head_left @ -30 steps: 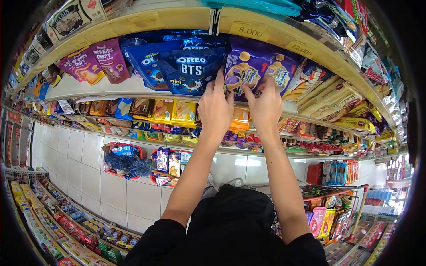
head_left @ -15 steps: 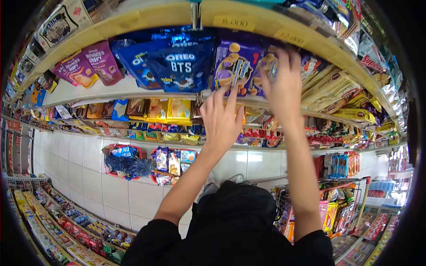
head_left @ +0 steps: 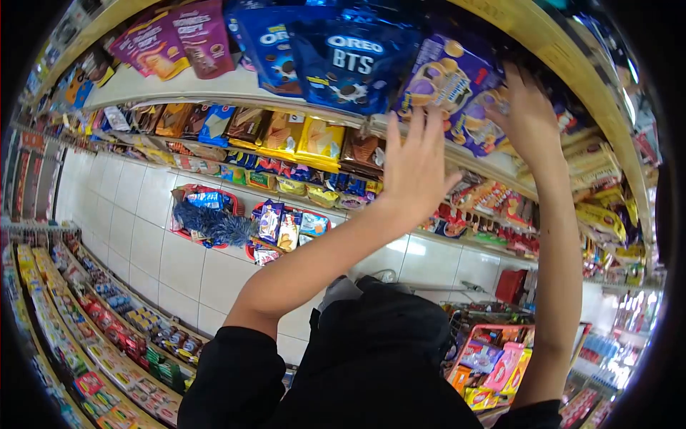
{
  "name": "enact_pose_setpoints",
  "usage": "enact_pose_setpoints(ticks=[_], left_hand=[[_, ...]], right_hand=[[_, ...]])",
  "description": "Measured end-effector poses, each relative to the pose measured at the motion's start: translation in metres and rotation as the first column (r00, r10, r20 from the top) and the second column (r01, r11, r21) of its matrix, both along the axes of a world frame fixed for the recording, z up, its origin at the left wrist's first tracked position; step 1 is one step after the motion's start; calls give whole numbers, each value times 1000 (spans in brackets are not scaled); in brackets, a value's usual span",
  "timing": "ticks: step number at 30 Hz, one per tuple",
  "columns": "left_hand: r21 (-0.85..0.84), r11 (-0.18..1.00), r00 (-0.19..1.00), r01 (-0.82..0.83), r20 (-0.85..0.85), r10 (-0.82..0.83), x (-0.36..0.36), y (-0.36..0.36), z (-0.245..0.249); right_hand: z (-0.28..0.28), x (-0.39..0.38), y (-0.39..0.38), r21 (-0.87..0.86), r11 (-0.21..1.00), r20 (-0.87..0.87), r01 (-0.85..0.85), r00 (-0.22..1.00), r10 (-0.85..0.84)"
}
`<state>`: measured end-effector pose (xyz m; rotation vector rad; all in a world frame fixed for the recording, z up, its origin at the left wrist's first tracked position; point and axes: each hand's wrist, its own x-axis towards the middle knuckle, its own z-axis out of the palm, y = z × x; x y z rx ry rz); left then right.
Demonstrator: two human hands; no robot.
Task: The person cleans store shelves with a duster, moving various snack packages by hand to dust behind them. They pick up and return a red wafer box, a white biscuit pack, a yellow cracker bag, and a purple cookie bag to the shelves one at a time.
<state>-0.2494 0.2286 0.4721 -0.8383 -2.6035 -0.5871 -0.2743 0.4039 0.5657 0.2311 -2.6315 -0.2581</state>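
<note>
On the upper shelf, a purple snack pouch [head_left: 435,79] stands with a second purple snack pouch [head_left: 480,123] at its right. My left hand [head_left: 418,168] is open, fingers spread, their tips at the lower edge of the first pouch. My right hand [head_left: 529,118] is at the right side of the second pouch, its thumb across the front and its fingers stretched out, slightly blurred. Whether the fingertips reach behind that pouch is hidden. A blue Oreo BTS pouch [head_left: 354,68] is to the left of the purple ones.
Wafer packs, such as a yellow one [head_left: 321,141], line the shelf below. Red baskets [head_left: 239,207] of snacks and a blue fluffy duster [head_left: 214,223] are on the tiled floor [head_left: 175,264]. At lower right stands a cart [head_left: 493,329] holding colourful packs.
The view has swung, so the shelf sits higher and further right. My right hand has shifted from the second purple pouch's front to its right side. My left hand remains at the lower edge.
</note>
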Motion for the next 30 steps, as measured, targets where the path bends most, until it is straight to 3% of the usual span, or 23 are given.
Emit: enact_pose_setpoints(ticks=[4, 8, 14, 20, 21, 25, 30], left_hand=[[-122, 991, 999, -48, 0, 49, -11, 6, -3], [-261, 962, 995, -77, 47, 92, -24, 18, 3], [-389, 920, 991, -39, 100, 84, -43, 24, 15], [-182, 980, 950, 86, 311, -26, -58, 16, 28], [-129, 991, 969, 38, 247, -5, -55, 16, 20], [-187, 982, 999, -27, 36, 35, -56, 16, -3], [-172, 985, 995, 17, 99, 0, -53, 12, 4]], right_hand=[[1, 1, -5, 40, 999, -21, 0, 1000, 1], [10, 2, -12, -11, 998, 144, 64, 988, -62], [4, 3, -8, 33, 999, 84, -10, 996, 8], [8, 5, -13, 54, 998, 80, 15, 997, -19], [11, 6, -17, 51, 998, 97, 34, 995, -39], [9, -5, -15, 120, 985, 86, 120, 988, -131], [20, -23, -12, 107, 976, 197, 191, 958, -209]])
